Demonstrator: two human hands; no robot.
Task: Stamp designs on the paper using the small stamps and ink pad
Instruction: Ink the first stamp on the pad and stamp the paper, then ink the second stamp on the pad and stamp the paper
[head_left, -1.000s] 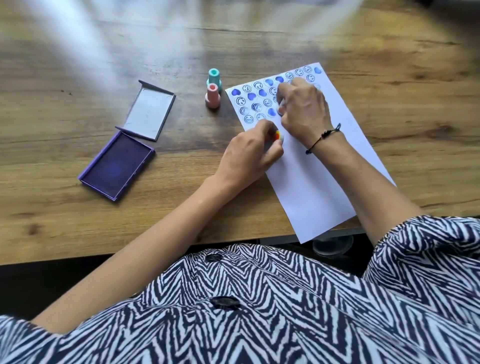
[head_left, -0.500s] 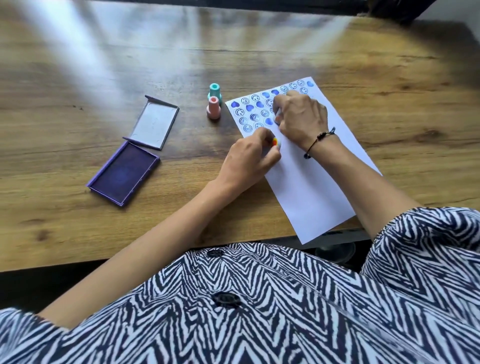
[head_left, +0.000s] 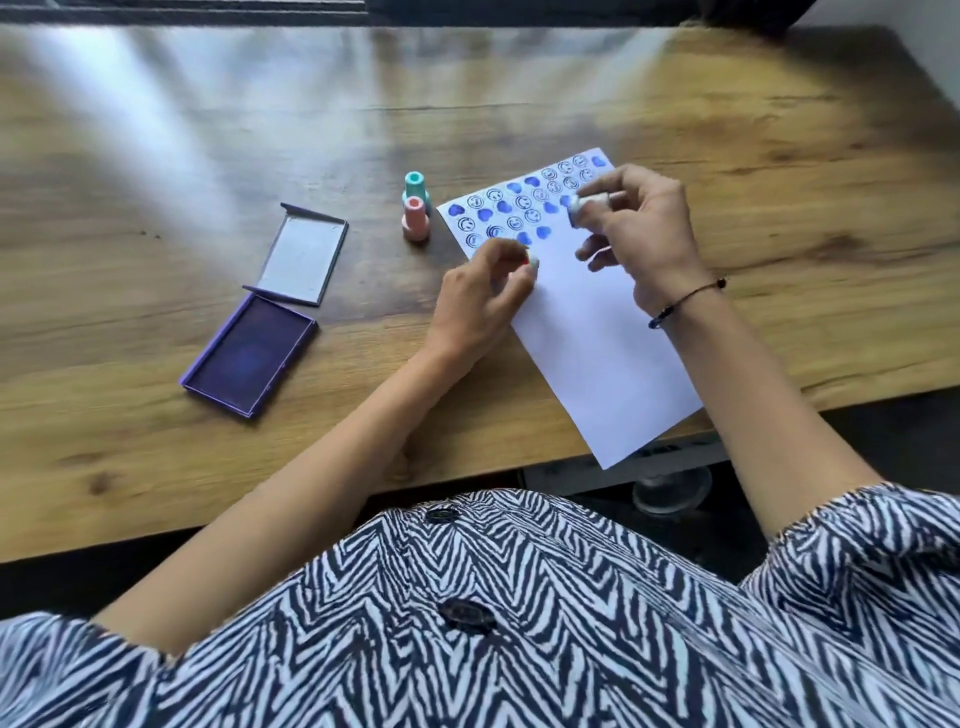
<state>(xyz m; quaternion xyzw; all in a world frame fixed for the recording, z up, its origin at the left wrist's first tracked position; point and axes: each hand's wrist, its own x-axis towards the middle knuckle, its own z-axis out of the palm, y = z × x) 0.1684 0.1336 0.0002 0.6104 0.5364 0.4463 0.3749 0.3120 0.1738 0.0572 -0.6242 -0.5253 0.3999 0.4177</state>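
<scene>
A white paper sheet lies tilted on the wooden table, its top rows filled with blue hearts and smiley faces. My right hand is raised just above the stamped rows and grips a small white stamp lying sideways, its face pointing left. My left hand rests on the paper's left edge, fingers closed on a small stamp with a red and yellow top. The open purple ink pad lies to the left, apart from both hands.
The ink pad's grey lid lies just beyond the pad. A teal stamp and a pink stamp stand upright beside the paper's top left corner. The table's near edge runs close to my body.
My right hand has lifted off the paper and turned the white stamp on its side. More stamped marks are uncovered. My left hand stays at the paper's edge.
</scene>
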